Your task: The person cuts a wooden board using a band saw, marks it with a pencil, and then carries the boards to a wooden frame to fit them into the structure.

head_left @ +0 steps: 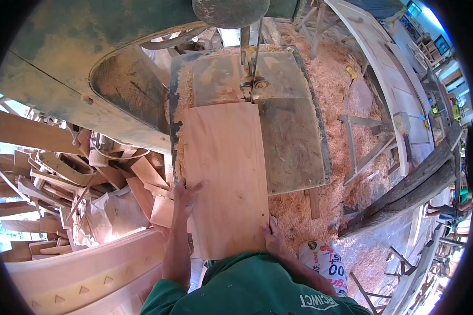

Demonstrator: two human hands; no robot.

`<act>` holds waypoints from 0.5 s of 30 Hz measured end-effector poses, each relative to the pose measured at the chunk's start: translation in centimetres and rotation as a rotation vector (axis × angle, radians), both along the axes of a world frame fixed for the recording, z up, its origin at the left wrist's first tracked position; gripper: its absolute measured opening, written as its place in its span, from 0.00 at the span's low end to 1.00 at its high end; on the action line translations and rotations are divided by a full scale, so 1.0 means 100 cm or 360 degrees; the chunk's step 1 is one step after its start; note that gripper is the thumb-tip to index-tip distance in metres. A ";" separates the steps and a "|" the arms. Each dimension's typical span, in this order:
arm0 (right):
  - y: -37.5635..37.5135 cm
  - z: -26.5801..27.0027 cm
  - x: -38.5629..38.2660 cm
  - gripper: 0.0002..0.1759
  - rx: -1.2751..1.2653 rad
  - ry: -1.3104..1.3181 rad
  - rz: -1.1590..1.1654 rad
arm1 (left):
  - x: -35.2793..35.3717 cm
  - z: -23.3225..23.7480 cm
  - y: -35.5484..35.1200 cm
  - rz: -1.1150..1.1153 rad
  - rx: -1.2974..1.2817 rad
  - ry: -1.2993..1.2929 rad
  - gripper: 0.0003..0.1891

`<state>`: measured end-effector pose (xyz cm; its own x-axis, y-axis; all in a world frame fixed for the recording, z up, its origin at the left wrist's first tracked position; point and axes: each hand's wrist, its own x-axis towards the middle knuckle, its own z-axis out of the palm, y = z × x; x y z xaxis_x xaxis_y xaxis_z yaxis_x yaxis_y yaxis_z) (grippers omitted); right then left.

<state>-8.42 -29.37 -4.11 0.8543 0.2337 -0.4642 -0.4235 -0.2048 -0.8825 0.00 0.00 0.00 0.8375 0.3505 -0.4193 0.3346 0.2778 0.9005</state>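
A wide wooden board (228,168) lies flat on the band saw table (291,142), its near end close to my body. The far edge of the board is right at the saw blade (256,63), just under the guide wheels (254,83). My left hand (186,197) grips the board's left edge, thumb on top and the other fingers hidden beneath or beside it. Nearer to me, my right hand (273,236) holds the right edge, with its thumb at the top face.
The saw's large green frame (52,68) rises at the left. Wood offcuts (52,178) are piled below it. Sawdust (326,79) covers the floor at right, beside a long panel (383,68) on trestles and a thick wooden beam (399,184). A printed sack (323,262) stands near my right arm.
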 end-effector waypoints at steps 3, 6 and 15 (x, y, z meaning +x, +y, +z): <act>-0.009 0.001 0.000 0.28 0.0002 -0.0034 -0.0042 | 0.002 0.000 -0.011 -0.0009 -0.0013 0.0032 0.25; -0.006 -0.002 0.003 0.28 0.0080 0.0007 -0.0069 | 0.005 -0.001 -0.008 -0.0023 0.0003 0.0067 0.25; -0.001 0.002 0.006 0.27 0.0075 -0.0008 -0.0057 | 0.005 -0.005 -0.002 0.0007 0.0094 0.0110 0.26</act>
<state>-7.85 -29.50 -3.92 0.8648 0.2243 -0.4492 -0.4254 -0.1479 -0.8928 0.45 -0.22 -0.48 0.8055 0.3802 -0.4545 0.3954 0.2264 0.8902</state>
